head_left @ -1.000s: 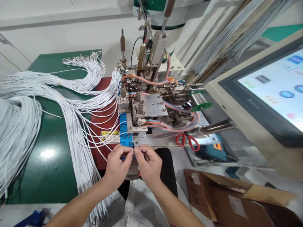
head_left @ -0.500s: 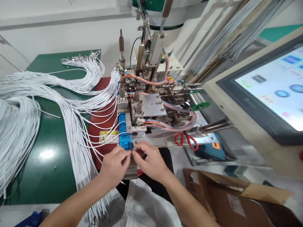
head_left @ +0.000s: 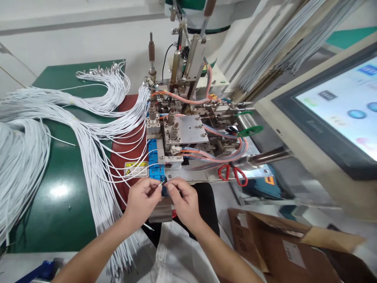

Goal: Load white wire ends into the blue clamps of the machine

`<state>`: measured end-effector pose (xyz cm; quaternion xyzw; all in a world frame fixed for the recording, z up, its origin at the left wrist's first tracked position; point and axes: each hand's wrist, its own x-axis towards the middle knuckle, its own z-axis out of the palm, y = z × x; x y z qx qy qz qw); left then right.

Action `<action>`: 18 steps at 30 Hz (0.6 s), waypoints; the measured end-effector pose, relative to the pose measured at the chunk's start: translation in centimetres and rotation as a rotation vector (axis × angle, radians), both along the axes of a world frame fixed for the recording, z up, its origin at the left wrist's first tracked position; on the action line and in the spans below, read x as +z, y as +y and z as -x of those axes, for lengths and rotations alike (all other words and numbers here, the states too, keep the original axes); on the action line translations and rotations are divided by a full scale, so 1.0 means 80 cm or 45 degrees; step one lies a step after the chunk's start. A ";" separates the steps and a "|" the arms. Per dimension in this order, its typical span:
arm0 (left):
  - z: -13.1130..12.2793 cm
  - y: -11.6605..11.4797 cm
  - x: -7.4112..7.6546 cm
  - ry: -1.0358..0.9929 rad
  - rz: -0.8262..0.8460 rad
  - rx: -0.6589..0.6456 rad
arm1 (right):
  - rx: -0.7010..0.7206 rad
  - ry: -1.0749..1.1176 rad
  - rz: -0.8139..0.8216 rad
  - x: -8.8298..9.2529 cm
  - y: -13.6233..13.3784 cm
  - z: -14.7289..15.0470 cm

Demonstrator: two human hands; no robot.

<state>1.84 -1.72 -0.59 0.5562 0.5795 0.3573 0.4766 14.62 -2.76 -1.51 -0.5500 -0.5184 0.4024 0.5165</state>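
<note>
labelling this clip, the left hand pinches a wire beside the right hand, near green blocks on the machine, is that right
The blocks on the machine are blue, not green, as the head view shows; the left hand does pinch a wire beside the right hand.

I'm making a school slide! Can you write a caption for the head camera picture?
A left hand pinches a thin wire end, the right hand close by, beside a machine and white cables.

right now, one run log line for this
left hand: pinching cable end | right hand: close beside it, grip unclear | blue blocks: just beyond hands
</note>
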 end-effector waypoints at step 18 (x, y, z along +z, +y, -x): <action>0.026 0.014 0.006 0.495 -0.223 -0.343 | -0.036 -0.291 0.055 -0.017 0.010 -0.014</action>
